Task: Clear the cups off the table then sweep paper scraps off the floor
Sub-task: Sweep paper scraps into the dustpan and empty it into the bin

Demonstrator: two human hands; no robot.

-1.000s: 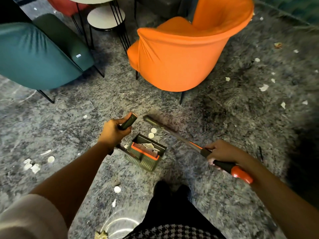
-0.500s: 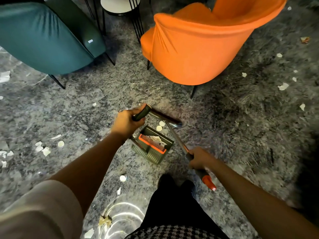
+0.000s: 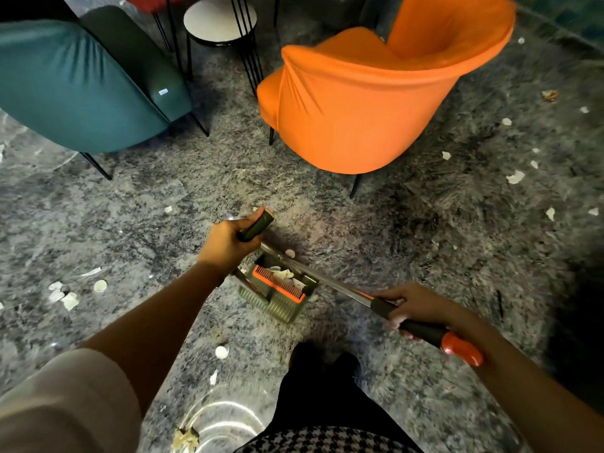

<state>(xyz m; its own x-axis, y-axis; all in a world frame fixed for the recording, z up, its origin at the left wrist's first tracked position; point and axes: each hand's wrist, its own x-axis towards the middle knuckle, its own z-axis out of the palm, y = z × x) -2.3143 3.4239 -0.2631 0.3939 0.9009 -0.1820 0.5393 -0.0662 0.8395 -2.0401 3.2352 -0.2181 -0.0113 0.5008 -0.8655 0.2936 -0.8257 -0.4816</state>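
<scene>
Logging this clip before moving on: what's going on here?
A person is sweeping paper scraps off the carpet. The left hand grips the dustpan handle; the right hand grips the broom handle, angled across the dustpan. Some scraps lie in it; more litter the carpet on both sides.

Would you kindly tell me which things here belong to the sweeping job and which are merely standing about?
Part of the job:
- broom, gripped by the right hand
- dustpan, its handle gripped by the left hand
- paper scraps on the carpet

Just standing about:
- orange chair
- teal chair
- small round table
</scene>
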